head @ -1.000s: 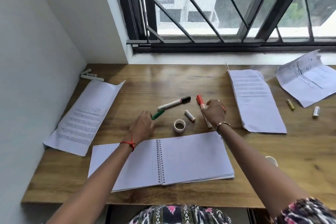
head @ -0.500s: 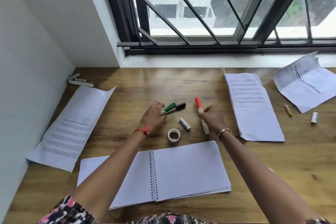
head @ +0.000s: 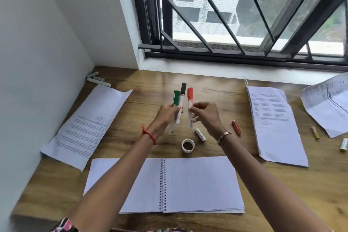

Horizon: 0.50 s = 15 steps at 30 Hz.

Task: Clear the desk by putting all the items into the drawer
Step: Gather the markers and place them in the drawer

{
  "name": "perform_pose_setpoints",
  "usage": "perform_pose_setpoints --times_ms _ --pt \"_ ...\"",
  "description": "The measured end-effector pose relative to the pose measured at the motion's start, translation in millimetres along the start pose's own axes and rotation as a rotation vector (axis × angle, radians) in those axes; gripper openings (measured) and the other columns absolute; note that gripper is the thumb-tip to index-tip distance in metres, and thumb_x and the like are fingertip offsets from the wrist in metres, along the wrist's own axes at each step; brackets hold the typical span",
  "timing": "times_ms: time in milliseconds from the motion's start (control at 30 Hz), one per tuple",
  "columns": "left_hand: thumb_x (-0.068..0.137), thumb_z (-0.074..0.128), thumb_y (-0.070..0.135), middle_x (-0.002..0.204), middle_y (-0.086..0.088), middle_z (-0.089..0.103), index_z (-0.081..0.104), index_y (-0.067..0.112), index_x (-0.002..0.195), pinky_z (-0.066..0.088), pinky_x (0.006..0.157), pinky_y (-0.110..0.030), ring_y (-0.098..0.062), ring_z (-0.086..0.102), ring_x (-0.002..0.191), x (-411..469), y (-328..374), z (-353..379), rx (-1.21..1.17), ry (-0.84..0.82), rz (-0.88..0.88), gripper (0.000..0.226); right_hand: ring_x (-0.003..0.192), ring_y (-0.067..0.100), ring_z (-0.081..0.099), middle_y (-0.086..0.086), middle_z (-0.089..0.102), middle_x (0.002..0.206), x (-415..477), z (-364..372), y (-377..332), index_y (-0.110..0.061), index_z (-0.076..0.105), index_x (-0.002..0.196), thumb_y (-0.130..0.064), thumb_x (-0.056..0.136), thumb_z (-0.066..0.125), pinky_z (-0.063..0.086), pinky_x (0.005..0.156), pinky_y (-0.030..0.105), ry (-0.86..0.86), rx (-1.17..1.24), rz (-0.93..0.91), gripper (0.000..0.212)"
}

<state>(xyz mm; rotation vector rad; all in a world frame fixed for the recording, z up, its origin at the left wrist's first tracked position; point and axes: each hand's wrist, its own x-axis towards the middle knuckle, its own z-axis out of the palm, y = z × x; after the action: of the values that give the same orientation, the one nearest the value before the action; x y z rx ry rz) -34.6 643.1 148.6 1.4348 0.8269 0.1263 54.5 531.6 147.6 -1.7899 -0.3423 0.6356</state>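
The desk [head: 207, 81] is free near the window [head: 244, 15]; closer, tape roll [head: 188, 145] and notebook [head: 197, 181] stand in the way.

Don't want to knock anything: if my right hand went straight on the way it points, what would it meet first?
Likely the black marker in the left hand, just left of the red marker the right hand holds; depth is unclear.

A wooden desk [head: 216, 88] sits in a white-walled corner [head: 105, 43] beneath a black-barred, daylit window [head: 244, 15].
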Motion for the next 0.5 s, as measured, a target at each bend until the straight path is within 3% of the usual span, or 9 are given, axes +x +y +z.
perform_pose_setpoints --times_ms 100,167,233,300,400,500 --pt "0.090 0.049 0.004 0.095 -0.015 0.066 0.058 0.003 0.112 0.054 0.067 -0.030 -0.026 0.064 0.087 -12.1 3.6 -11.3 -0.121 -0.041 -0.020 0.024 0.049 0.008 0.060 0.012 0.067 0.071 0.4 19.3 -11.2 0.005 0.068 0.094 -0.001 0.078 0.067 0.051 0.046 0.019 -0.065 -0.007 -0.072 0.016" --pt "0.088 0.050 -0.001 0.103 -0.020 0.065 0.053 -0.001 0.120 0.056 0.067 -0.031 -0.030 0.065 0.094 -18.8 3.3 -21.8 -0.172 -0.013 -0.033 0.032 0.048 0.003 0.059 0.009 0.067 0.069 0.8 31.2 -16.4 0.003 0.070 0.094 -0.002 0.079 0.068 0.051 0.047 0.019 -0.084 -0.046 -0.107 0.016" --pt "0.088 0.052 -0.001 0.104 -0.020 0.066 0.051 -0.002 0.122 0.059 0.066 -0.032 -0.029 0.067 0.092 -24.8 1.0 -33.9 -0.229 0.017 -0.040 0.034 0.052 0.006 0.058 0.013 0.069 0.072 0.1 44.8 -20.7 0.002 0.071 0.094 -0.003 0.081 0.066 0.053 0.052 0.027 -0.138 -0.115 -0.145 0.015" --pt "0.088 0.053 0.000 0.092 -0.012 0.067 0.051 -0.001 0.118 0.059 0.060 -0.029 -0.017 0.070 0.074 -34.3 1.4 -45.9 -0.266 0.054 -0.030 0.029 0.062 0.014 0.056 0.023 0.071 0.080 -1.6 59.0 -24.1 0.001 0.072 0.094 -0.006 0.083 0.064 0.052 0.059 0.038 -0.206 -0.199 -0.194 0.015" --pt "0.088 0.056 0.002 0.087 -0.007 0.065 0.052 0.002 0.117 0.057 0.056 -0.027 -0.013 0.067 0.068 -45.8 -1.2 -64.6 -0.294 0.113 -0.006 0.029 0.065 0.016 0.050 0.030 0.068 0.088 -6.7 78.1 -32.1 0.001 0.072 0.094 -0.007 0.086 0.060 0.041 0.059 0.032 -0.293 -0.272 -0.273 0.017" --pt "0.086 0.060 0.005 0.088 -0.007 0.065 0.054 0.005 0.114 0.057 0.055 -0.026 -0.016 0.065 0.076 -55.5 -0.4 -85.9 -0.308 0.178 0.015 0.029 0.078 0.027 0.065 0.025 0.070 0.093 -11.1 98.6 -43.4 -0.001 0.070 0.102 -0.009 0.088 0.057 0.045 0.065 0.032 -0.338 -0.360 -0.343 0.021"
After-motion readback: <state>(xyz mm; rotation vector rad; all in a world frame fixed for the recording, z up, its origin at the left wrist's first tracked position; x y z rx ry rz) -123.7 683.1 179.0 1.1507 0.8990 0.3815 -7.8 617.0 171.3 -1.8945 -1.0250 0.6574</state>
